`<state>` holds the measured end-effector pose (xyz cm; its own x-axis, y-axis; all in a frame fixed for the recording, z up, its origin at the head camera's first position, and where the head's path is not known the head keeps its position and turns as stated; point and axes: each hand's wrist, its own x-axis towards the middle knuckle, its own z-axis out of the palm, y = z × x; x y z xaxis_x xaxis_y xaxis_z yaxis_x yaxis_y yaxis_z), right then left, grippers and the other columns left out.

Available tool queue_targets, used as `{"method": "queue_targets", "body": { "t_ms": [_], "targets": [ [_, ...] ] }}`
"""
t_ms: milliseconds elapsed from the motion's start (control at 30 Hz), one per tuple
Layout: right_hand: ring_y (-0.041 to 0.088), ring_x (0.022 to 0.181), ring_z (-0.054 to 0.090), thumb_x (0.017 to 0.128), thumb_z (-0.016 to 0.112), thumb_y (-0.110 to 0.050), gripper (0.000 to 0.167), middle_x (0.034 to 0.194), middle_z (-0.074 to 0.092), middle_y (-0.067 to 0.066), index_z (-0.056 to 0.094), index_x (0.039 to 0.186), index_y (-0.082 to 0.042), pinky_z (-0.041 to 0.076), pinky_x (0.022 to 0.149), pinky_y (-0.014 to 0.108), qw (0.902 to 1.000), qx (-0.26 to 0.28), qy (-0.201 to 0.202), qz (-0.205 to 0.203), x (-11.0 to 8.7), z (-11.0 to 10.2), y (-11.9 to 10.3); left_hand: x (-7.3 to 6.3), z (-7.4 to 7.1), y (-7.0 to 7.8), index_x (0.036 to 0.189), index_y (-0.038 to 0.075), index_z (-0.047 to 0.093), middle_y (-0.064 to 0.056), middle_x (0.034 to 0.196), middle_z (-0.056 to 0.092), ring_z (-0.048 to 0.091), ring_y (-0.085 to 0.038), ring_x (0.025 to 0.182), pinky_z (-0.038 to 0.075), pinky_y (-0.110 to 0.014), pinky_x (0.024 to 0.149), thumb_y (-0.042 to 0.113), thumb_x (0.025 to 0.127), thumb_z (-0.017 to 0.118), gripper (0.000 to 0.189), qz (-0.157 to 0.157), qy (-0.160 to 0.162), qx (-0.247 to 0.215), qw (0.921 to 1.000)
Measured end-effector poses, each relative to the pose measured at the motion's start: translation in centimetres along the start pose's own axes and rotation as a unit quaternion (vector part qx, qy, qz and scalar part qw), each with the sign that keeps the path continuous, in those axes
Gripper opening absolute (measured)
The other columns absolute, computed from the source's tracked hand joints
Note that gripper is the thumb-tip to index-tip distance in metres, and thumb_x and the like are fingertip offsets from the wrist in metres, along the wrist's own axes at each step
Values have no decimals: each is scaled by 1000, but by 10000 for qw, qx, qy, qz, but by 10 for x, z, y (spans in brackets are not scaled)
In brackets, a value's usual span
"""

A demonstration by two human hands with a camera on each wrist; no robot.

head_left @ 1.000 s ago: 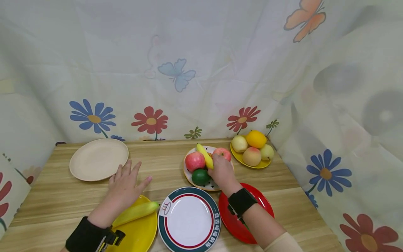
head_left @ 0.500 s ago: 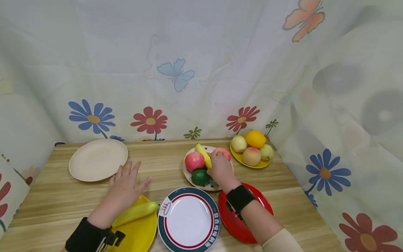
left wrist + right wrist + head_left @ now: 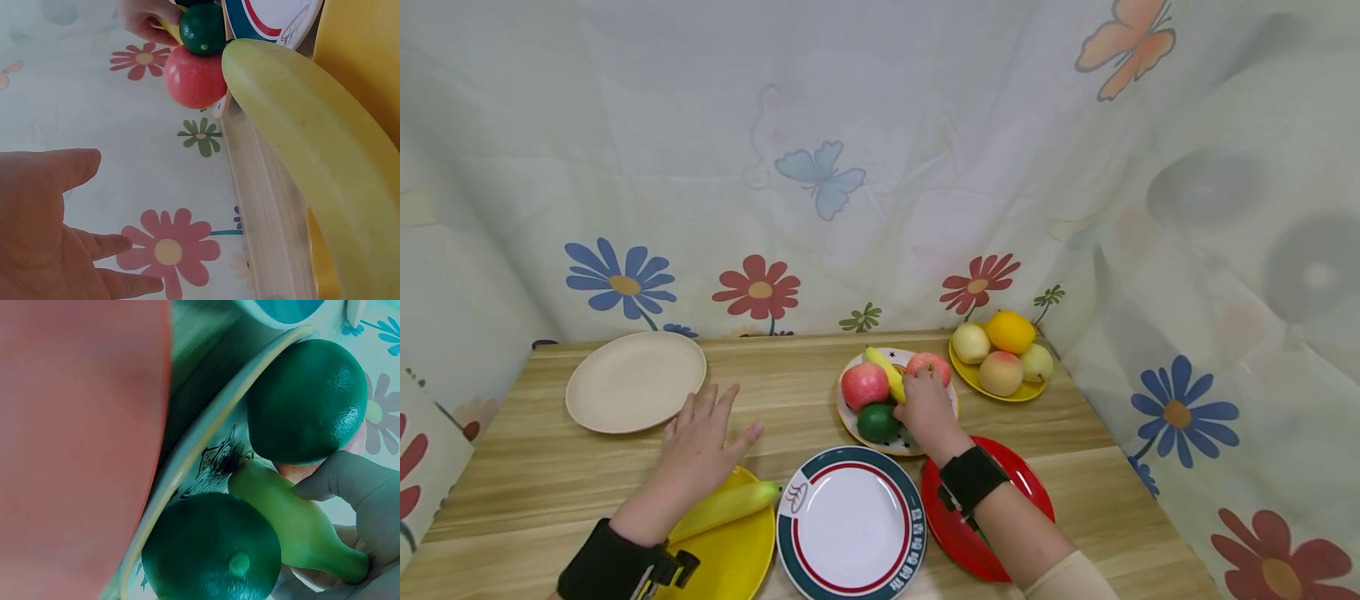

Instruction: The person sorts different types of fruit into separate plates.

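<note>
My right hand reaches over a small patterned plate and pinches a small yellow banana there. In the right wrist view the thumb lies on one side of this banana, with fingers partly hidden behind it. Around it on the plate are a red apple, a pinkish apple and a dark green fruit. A second dark green fruit shows only from the wrists. My left hand, fingers spread, holds nothing above a yellow plate bearing a large yellow-green banana.
A white plate with a dark green rim sits front centre. Beside it a red plate is partly under my right forearm. A beige plate stands back left. Several round fruits fill a small yellow plate back right. Patterned curtains border the table.
My right fingers have shifted slightly left onto the small banana, and its far tip has dipped a little. The left hand stays almost where it was.
</note>
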<state>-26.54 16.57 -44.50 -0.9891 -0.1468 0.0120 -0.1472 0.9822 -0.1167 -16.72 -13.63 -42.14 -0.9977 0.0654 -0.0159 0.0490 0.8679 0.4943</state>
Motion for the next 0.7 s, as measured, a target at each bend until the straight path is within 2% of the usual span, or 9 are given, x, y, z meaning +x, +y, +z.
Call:
{"method": "queue_targets", "body": {
  "t_ms": [167,300,433,567,700],
  "targets": [
    [21,77,53,81,73,-14,30,89,57,8,62,105,0,50,73,31,9993,364,-53,-12,-4,1,-1,0,1,1,149,4,23,-30,153,12,6,-56,137,7,-75,103,66,88,44,90,-18,-29,-32,10000],
    [19,70,50,82,72,-13,19,76,55,4,63,95,-2,43,64,28,9987,504,-29,-117,-8,1,-1,0,1,2,149,4,23,-31,153,12,6,-56,137,6,-74,103,66,88,44,90,-27,-55,-64,10000],
    [19,63,49,82,73,-16,16,68,52,2,61,85,-5,39,57,26,9989,462,82,-83,-11,-8,-1,0,0,2,149,3,23,-31,153,12,6,-56,136,6,-74,103,65,88,45,90,-22,-51,-83,10000],
    [20,62,51,81,73,-16,17,68,55,4,61,85,-4,43,57,28,9987,367,305,-151,-14,-24,-2,0,0,1,149,3,23,-31,153,12,7,-56,136,6,-74,103,64,88,46,89,-20,-36,-91,10000],
    [21,70,53,80,72,-13,22,81,60,7,62,96,-2,49,67,31,9960,516,697,-206,-19,-41,-4,0,1,1,149,3,23,-30,153,12,7,-56,137,6,-74,104,64,88,45,89,-28,-43,-112,9999]
  ]
}}
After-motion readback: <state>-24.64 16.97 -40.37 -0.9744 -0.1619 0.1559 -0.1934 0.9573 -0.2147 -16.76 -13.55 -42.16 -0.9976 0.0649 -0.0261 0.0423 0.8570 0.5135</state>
